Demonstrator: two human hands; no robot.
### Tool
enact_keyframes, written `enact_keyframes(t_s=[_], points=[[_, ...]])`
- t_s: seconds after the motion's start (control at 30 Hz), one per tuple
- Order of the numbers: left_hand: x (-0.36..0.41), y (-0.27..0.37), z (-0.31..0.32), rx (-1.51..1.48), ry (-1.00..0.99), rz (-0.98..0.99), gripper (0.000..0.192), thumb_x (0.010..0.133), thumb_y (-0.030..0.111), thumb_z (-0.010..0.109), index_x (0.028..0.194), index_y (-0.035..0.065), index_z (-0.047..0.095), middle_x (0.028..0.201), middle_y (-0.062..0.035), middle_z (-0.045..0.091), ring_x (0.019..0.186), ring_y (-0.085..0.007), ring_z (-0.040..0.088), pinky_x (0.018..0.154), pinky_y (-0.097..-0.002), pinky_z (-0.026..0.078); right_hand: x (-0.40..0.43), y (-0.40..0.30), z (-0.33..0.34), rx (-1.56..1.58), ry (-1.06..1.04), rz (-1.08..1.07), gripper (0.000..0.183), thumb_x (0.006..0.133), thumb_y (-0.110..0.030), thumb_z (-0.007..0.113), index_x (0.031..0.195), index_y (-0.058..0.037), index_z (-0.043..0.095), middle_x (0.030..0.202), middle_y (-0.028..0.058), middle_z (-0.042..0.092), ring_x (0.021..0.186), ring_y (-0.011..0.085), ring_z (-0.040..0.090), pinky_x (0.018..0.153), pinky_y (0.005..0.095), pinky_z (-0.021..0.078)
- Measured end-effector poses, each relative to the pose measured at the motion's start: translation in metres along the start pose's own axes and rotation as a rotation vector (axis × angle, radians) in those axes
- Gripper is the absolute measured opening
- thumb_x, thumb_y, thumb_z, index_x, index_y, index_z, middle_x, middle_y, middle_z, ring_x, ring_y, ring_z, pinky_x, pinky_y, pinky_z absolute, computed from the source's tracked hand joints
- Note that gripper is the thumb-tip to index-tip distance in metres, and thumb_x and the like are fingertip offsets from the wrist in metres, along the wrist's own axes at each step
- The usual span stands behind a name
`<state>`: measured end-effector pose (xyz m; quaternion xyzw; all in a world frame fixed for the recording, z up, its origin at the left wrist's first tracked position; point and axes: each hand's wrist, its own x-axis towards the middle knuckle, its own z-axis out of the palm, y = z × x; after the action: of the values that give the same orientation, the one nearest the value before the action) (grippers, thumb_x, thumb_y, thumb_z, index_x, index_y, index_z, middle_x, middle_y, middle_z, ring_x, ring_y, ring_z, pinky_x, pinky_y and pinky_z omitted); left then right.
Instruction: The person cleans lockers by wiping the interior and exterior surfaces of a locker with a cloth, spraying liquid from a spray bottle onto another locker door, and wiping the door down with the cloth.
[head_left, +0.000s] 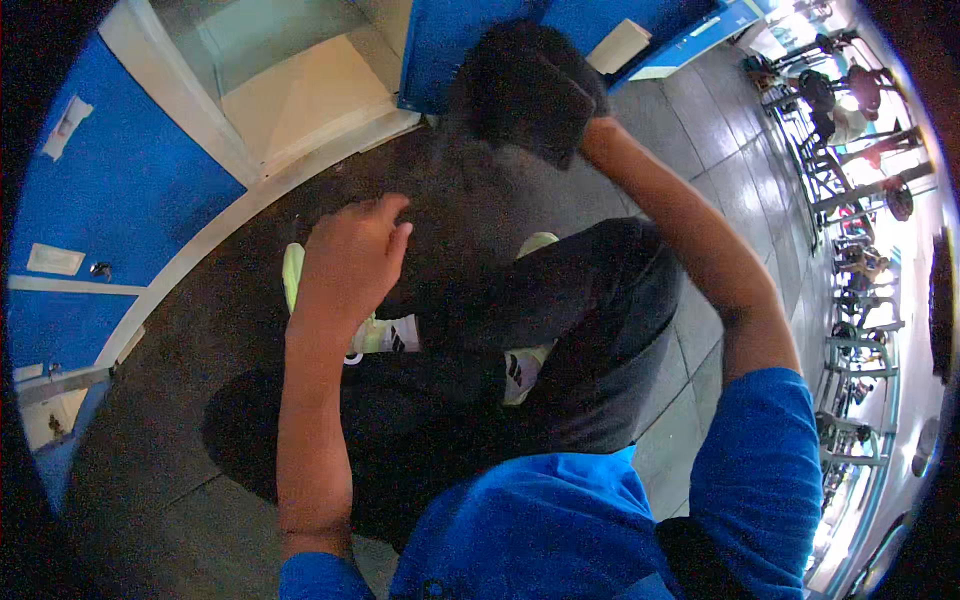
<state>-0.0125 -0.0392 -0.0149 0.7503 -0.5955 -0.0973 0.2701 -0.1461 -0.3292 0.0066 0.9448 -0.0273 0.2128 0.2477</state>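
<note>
A dark cloth item (525, 90), blurred and bunched, is held up in front of a blue locker door (435, 52). My right hand (598, 135) is on it; only the wrist end shows and the cloth hides the fingers. Closer to me, my left hand (349, 259) hovers over a pale yellow-green shoe (293, 274). Its fingers are loosely bent, thumb apart from the index finger, with nothing seen between them. Below are white striped socks (397, 334) and my legs in dark trousers (600, 300), bent low near the floor.
An open locker compartment (300, 97) with a pale floor is ahead, its frame (187, 97) curving past shut blue lockers (135, 165) at left. A pale block-like piece (619, 45) sits on the blue door. Grey floor tiles (697, 120) lead right to gym machines with weights (855, 330).
</note>
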Motion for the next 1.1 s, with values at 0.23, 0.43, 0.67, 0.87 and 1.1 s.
enact_keyframes(t_s=[0.23, 0.43, 0.67, 0.87, 1.1], points=[[0.004, -0.006, 0.015, -0.026, 0.025, 0.022, 0.024, 0.088, 0.017, 0.065, 0.11, 0.0062, 0.063, 0.084, -0.0148, 0.068, 0.079, -0.0346, 0.066, 0.072, -0.0447, 0.052, 0.03, 0.062, -0.054, -0.038, -0.085, -0.179, 0.057, 0.086, -0.041, 0.06, 0.136, -0.0144, 0.052, 0.141, 0.0164, 0.049, 0.128, 0.0375, 0.046, 0.112, 0.0481, 0.0332], [0.004, -0.003, 0.015, -0.026, 0.023, 0.015, 0.023, 0.088, 0.016, 0.065, 0.107, 0.0052, 0.063, 0.086, -0.0166, 0.068, 0.08, -0.0363, 0.066, 0.071, -0.0463, 0.052, 0.008, 0.044, -0.029, -0.015, -0.194, -0.298, 0.057, 0.087, -0.039, 0.059, 0.138, -0.0141, 0.05, 0.142, 0.017, 0.047, 0.129, 0.038, 0.045, 0.112, 0.0483, 0.0328], [0.004, -0.006, 0.013, -0.011, 0.015, 0.018, 0.024, 0.088, 0.018, 0.064, 0.107, 0.0049, 0.063, 0.09, -0.0186, 0.068, 0.082, -0.0378, 0.066, 0.072, -0.0477, 0.052, 0.019, 0.064, -0.02, 0.151, -0.152, -0.187, 0.057, 0.081, -0.029, 0.061, 0.134, -0.0086, 0.053, 0.139, 0.02, 0.049, 0.13, 0.0416, 0.043, 0.114, 0.0496, 0.0308], [0.005, -0.004, 0.017, -0.005, -0.037, 0.014, 0.027, 0.088, 0.02, 0.064, 0.111, 0.0061, 0.062, 0.089, -0.0185, 0.067, 0.082, -0.0375, 0.066, 0.074, -0.0477, 0.053, 0.045, 0.086, 0.017, -0.046, -0.031, -0.236, 0.053, 0.084, -0.028, 0.059, 0.133, -0.0084, 0.054, 0.138, 0.0208, 0.05, 0.129, 0.0407, 0.045, 0.112, 0.05, 0.0329], [0.001, -0.004, 0.009, 0.025, -0.069, -0.034, 0.028, 0.088, 0.022, 0.064, 0.112, 0.0067, 0.062, 0.09, -0.0184, 0.068, 0.085, -0.0374, 0.066, 0.075, -0.0484, 0.053, 0.05, 0.067, 0.061, 0.017, -0.159, -0.13, 0.054, 0.087, -0.028, 0.057, 0.136, -0.0077, 0.051, 0.141, 0.0198, 0.048, 0.132, 0.0389, 0.042, 0.114, 0.0488, 0.0301]])
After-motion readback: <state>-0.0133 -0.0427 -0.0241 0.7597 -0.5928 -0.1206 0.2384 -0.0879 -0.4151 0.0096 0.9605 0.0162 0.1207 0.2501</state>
